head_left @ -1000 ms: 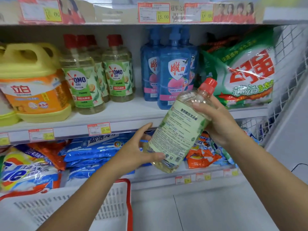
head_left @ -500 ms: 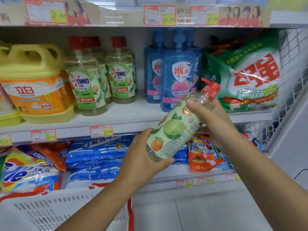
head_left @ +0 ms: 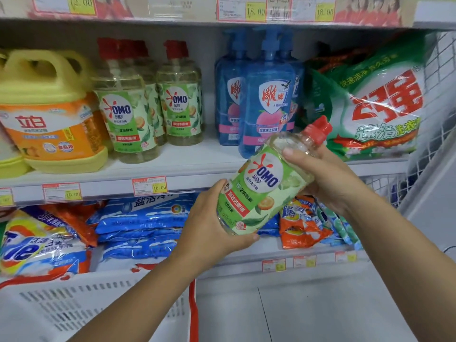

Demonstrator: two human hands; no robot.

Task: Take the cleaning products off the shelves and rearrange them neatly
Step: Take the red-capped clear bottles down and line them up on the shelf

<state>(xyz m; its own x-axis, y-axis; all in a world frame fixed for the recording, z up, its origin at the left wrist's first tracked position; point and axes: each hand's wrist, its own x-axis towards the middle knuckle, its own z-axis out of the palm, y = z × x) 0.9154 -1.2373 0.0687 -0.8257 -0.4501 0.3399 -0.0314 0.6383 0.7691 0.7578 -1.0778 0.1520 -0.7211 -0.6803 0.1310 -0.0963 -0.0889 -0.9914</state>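
Before shelf edge (head_left: 106, 189), tilted OMO bottle (head_left: 261, 191), both hands (head_left: 209, 225) (head_left: 330, 178) gripping

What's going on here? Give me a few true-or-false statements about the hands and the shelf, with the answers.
1. The left hand and right hand both hold the bottle. True.
2. Its cap is blue. False: it is red.
3. The bottle stands upright on the shelf. False: it is tilted and held in front of the shelf.
4. The blue pump bottles and the yellow jug stand on the same shelf. True.
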